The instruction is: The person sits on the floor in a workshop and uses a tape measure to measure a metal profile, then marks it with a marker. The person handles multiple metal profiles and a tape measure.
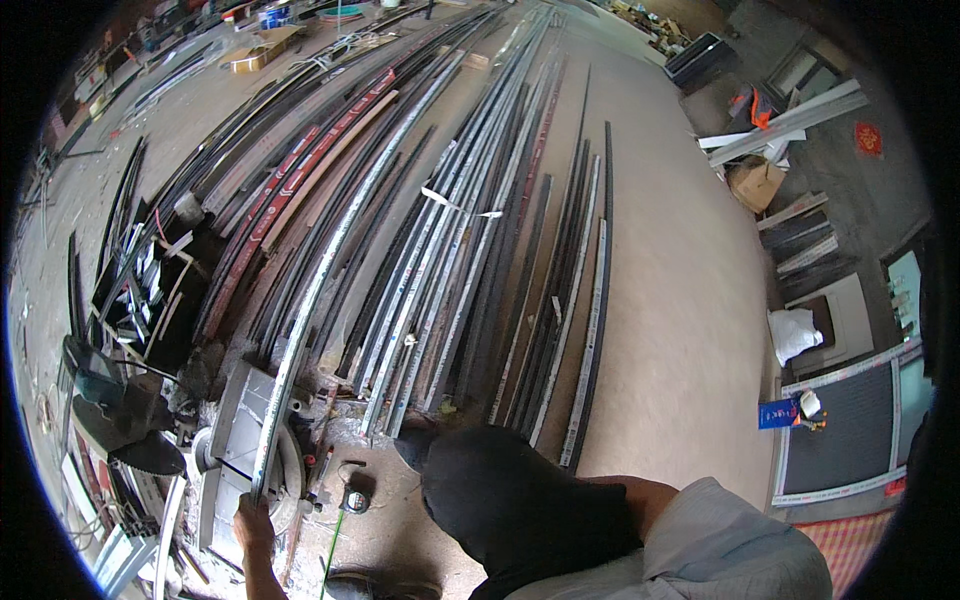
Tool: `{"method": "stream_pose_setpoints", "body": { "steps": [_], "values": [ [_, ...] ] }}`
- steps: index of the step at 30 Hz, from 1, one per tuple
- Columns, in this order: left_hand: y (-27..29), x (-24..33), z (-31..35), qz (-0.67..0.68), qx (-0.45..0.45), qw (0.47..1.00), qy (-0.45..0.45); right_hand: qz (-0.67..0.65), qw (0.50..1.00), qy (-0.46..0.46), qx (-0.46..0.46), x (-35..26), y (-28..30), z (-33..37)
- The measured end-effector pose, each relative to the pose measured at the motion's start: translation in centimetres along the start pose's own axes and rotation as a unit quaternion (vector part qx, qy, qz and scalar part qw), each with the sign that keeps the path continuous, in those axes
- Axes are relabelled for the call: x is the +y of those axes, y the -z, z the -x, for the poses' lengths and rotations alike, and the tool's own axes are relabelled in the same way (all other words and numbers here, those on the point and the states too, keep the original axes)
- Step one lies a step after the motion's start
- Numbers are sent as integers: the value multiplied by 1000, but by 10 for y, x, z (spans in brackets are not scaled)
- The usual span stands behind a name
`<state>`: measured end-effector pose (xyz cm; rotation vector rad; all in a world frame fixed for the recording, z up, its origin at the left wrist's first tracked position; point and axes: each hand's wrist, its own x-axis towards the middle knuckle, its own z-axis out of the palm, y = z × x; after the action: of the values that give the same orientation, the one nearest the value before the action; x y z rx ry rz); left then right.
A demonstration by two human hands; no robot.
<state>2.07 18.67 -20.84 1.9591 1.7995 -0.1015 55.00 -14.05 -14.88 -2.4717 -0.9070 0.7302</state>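
Observation:
My left hand (253,526) is closed around the near end of a long, pale metal profile (318,270). The profile lies across the grey metal base (228,415) of a mitre saw and runs far up the floor. To the left of the base is the saw's dark head (105,390), with its toothed blade (150,455) showing. A tape measure (355,500) lies on the floor right of my left hand, with a green strip beside it. My right arm (650,505) reaches behind my black-clad knee (520,490), and its hand is hidden.
Bundles of long profiles (470,200) cover the floor ahead, some tied with a white strap (460,203). Offcuts (140,290) fill a container at the left. At the right are a cardboard box (756,184), a white bag (795,335) and a framed panel (840,430) bearing a blue box (778,414).

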Motion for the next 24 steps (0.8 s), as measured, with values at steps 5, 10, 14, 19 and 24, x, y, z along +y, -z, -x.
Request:
{"method": "stream_pose_setpoints", "body": {
  "steps": [5,10,14,19,24],
  "values": [
    [-7,10,12,39,-33,999,18,0,992,-49,-114,43,-46,31],
    [-17,22,31,61,-37,997,-22,32,980,-62,-189,76,-76,48],
    [-44,-16,31,79,-14,995,-51,172,952,68,-242,112,-101,37],
    [-26,28,65,51,-27,993,-103,221,946,15,-237,116,-76,38],
    [-48,24,69,152,-58,984,-74,70,934,-351,-2,145,-68,48]
  ]
}}
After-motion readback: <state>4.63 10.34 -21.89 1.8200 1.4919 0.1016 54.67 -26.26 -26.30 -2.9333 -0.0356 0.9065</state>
